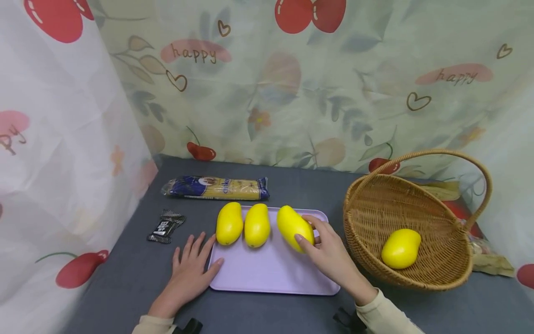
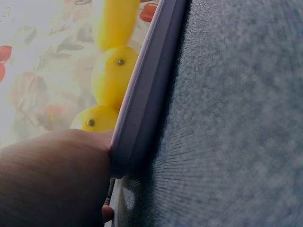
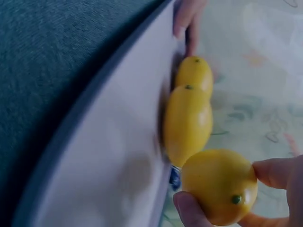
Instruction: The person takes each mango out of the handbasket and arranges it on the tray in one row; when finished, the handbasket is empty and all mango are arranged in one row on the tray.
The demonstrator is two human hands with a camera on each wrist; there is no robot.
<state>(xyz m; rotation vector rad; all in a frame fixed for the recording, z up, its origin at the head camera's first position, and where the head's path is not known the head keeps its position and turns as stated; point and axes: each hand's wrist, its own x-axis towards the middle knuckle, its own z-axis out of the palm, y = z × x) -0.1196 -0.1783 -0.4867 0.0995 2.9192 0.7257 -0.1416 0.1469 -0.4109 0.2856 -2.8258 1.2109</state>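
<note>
My right hand [image 1: 331, 253] grips a yellow mango [image 1: 294, 228] between thumb and fingers, over the right part of a lilac tray [image 1: 271, 273]. In the right wrist view the held mango [image 3: 220, 187] appears raised above the tray surface. Two more mangoes, one at the far left [image 1: 229, 223] and one beside it [image 1: 257, 226], lie side by side on the tray. With fingers spread, my left hand [image 1: 189, 269] rests at the tray's left edge, its thumb touching the rim. A fourth mango [image 1: 401, 248] lies inside a wicker basket [image 1: 363, 222] at the right.
Behind the tray lies a blue and yellow packet [image 1: 221, 188]. A small black wrapped packet [image 1: 166, 226] is left of it, near the left hand. Brown paper packages [image 1: 494, 263] stick out behind the basket. Patterned curtains enclose the grey table [image 1: 292, 313] at the back and sides.
</note>
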